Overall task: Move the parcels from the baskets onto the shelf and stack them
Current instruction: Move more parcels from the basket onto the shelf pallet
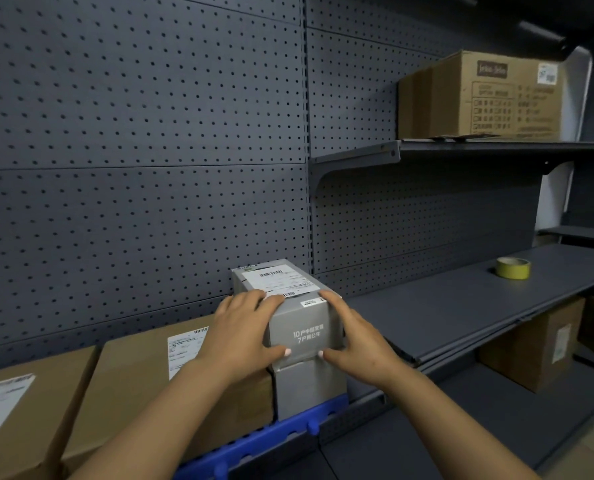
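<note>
A small grey parcel point(299, 306) with a white shipping label on top sits on a second grey parcel point(309, 386) on the shelf, against the pegboard. My left hand point(243, 330) grips its left side, fingers over the top edge and thumb on the front face. My right hand point(354, 337) grips its right side, thumb on the front. To the left stand two brown cardboard parcels point(143, 372), point(21, 420), each with a white label.
A dark shelf board point(461, 299) stretches right and carries a yellow tape roll point(513, 267). A big brown carton point(486, 95) stands on the upper shelf. Another brown box point(534, 348) sits under the board. A blue rail point(271, 434) edges the shelf front.
</note>
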Motion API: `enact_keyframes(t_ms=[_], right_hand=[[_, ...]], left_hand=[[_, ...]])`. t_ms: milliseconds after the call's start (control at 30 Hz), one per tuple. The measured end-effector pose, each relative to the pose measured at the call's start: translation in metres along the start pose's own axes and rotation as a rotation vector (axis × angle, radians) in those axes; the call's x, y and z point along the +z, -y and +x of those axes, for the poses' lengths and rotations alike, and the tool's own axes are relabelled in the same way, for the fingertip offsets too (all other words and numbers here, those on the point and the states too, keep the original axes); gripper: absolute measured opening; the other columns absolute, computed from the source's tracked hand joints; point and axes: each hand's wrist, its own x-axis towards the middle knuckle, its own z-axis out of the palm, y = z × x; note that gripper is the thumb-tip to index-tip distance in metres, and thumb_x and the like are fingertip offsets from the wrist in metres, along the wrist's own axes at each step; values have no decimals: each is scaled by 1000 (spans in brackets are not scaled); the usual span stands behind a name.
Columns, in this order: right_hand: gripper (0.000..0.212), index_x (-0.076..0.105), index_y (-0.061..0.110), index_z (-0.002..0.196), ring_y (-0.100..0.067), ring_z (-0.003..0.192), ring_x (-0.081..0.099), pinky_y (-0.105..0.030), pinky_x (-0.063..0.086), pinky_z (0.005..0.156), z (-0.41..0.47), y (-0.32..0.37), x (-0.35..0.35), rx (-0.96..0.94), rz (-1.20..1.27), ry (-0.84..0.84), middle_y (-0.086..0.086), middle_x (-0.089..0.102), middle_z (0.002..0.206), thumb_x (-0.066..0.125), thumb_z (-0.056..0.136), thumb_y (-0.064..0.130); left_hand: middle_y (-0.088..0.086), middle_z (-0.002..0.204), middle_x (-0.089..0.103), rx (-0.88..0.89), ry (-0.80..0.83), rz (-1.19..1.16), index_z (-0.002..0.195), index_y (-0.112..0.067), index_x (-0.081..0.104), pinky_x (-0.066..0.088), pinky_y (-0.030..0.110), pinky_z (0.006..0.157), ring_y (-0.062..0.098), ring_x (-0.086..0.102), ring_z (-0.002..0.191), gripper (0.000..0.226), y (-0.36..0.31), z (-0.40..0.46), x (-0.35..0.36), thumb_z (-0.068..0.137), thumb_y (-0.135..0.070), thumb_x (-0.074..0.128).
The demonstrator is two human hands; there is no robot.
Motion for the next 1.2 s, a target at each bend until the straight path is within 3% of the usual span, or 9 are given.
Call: enact_keyframes(t_ms=[233,400,500,600,700,800,933,1033,1200], right_hand=[[99,4,58,139,-21,121,48,-40,47,93,-2,1,3,5,-6,6,1,39,144,72,77,22],[107,-6,55,144,-20,131,41,-41,44,101,-4,4,-2,3,-9,48,0,29,151,72,78,23],[107,-14,54,143,-17,138,32,-39,38,109,-12,8,-11,-23,-40,28,4,22,154,70,82,26],[101,-10,46,147,-12,143,20,-37,29,114,-30,9,-26,-60,-99,-38,8,18,156,68,85,32],[94,-5,42,150,-5,144,12,-30,23,116,-63,4,-42,-88,-173,-44,13,14,157,65,87,37],[90,-5,48,147,2,140,12,-23,20,113,-107,-8,-54,-77,-239,-4,20,14,153,63,88,42],[87,-4,44,148,7,139,7,-17,16,111,-174,-32,-61,-9,-319,76,23,9,154,60,89,45],[84,-3,45,146,7,138,7,-17,15,110,-228,-53,-59,90,-298,118,24,9,152,60,89,44],[86,1,39,149,-7,143,16,-18,15,112,-314,-88,-42,276,-312,197,15,15,154,62,89,40]], left_hand=[[-8,142,33,-25,-3,-34,145,-34,24,22,34,110,15,29,131,83,-3,-4,5,76,-61,62],[-5,142,35,-36,36,24,143,-33,25,18,38,112,18,30,132,80,-8,0,-4,77,-61,60],[0,150,26,-44,52,37,149,-30,13,12,41,115,21,22,138,87,-14,0,-12,80,-60,58],[2,156,14,1,-5,22,151,-30,3,7,40,117,21,12,143,89,-26,-12,-20,85,-58,54],[1,157,14,90,-44,-32,151,-28,7,5,38,117,19,11,143,84,-42,-35,-20,86,-57,53],[3,153,26,155,-39,-92,150,-24,21,13,40,116,22,24,140,83,-57,-62,-9,83,-55,59],[6,150,34,209,66,-128,148,-22,28,25,44,113,25,34,136,83,-80,-97,19,80,-58,60],[4,153,30,222,144,-189,150,-24,21,20,44,116,22,28,140,85,-107,-123,41,82,-58,59],[3,155,26,291,304,-264,151,-24,17,14,42,117,20,23,142,86,-154,-165,83,83,-58,58]])
